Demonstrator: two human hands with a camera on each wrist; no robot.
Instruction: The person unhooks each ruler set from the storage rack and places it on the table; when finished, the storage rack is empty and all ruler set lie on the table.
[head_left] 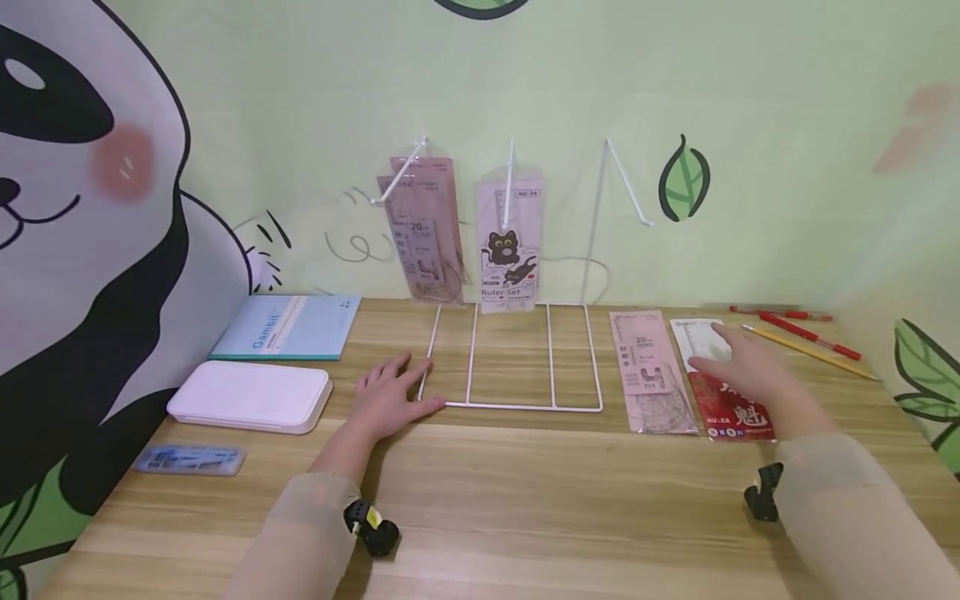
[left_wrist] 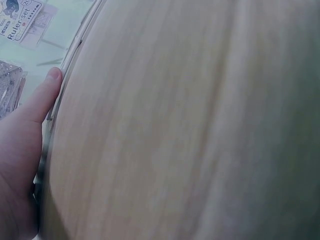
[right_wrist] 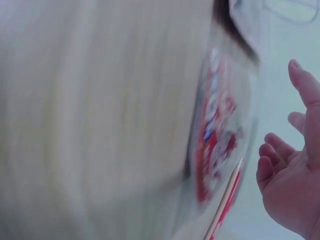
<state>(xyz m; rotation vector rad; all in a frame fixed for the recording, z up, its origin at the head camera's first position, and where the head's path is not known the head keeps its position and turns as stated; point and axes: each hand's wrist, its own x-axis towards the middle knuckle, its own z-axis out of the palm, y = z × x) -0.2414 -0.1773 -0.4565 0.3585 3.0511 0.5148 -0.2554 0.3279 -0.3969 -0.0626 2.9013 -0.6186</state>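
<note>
A white wire rack (head_left: 517,407) stands on the table, its upright hooks against the wall. My left hand (head_left: 386,403) rests at the rack's front left corner, fingers spread and thumb along the wire; in the left wrist view the thumb (left_wrist: 46,95) is straight. Over a red-and-white ruler packet (head_left: 723,408) hovers my right hand (head_left: 753,367), its fingers loosely bent and holding nothing. The right wrist view shows that hand (right_wrist: 295,190) apart from the packet. Left of it lies a pink ruler packet (head_left: 641,358). Pink packets (head_left: 422,242) and a cat-print ruler set (head_left: 512,250) hang from two hooks.
At the left lie a blue notebook (head_left: 288,327), a white case (head_left: 249,397) and a small blue box (head_left: 191,460). Red pens (head_left: 810,333) and a yellow pencil (head_left: 810,352) lie at the far right. A bare hook (head_left: 630,183) juts from the rack's right side.
</note>
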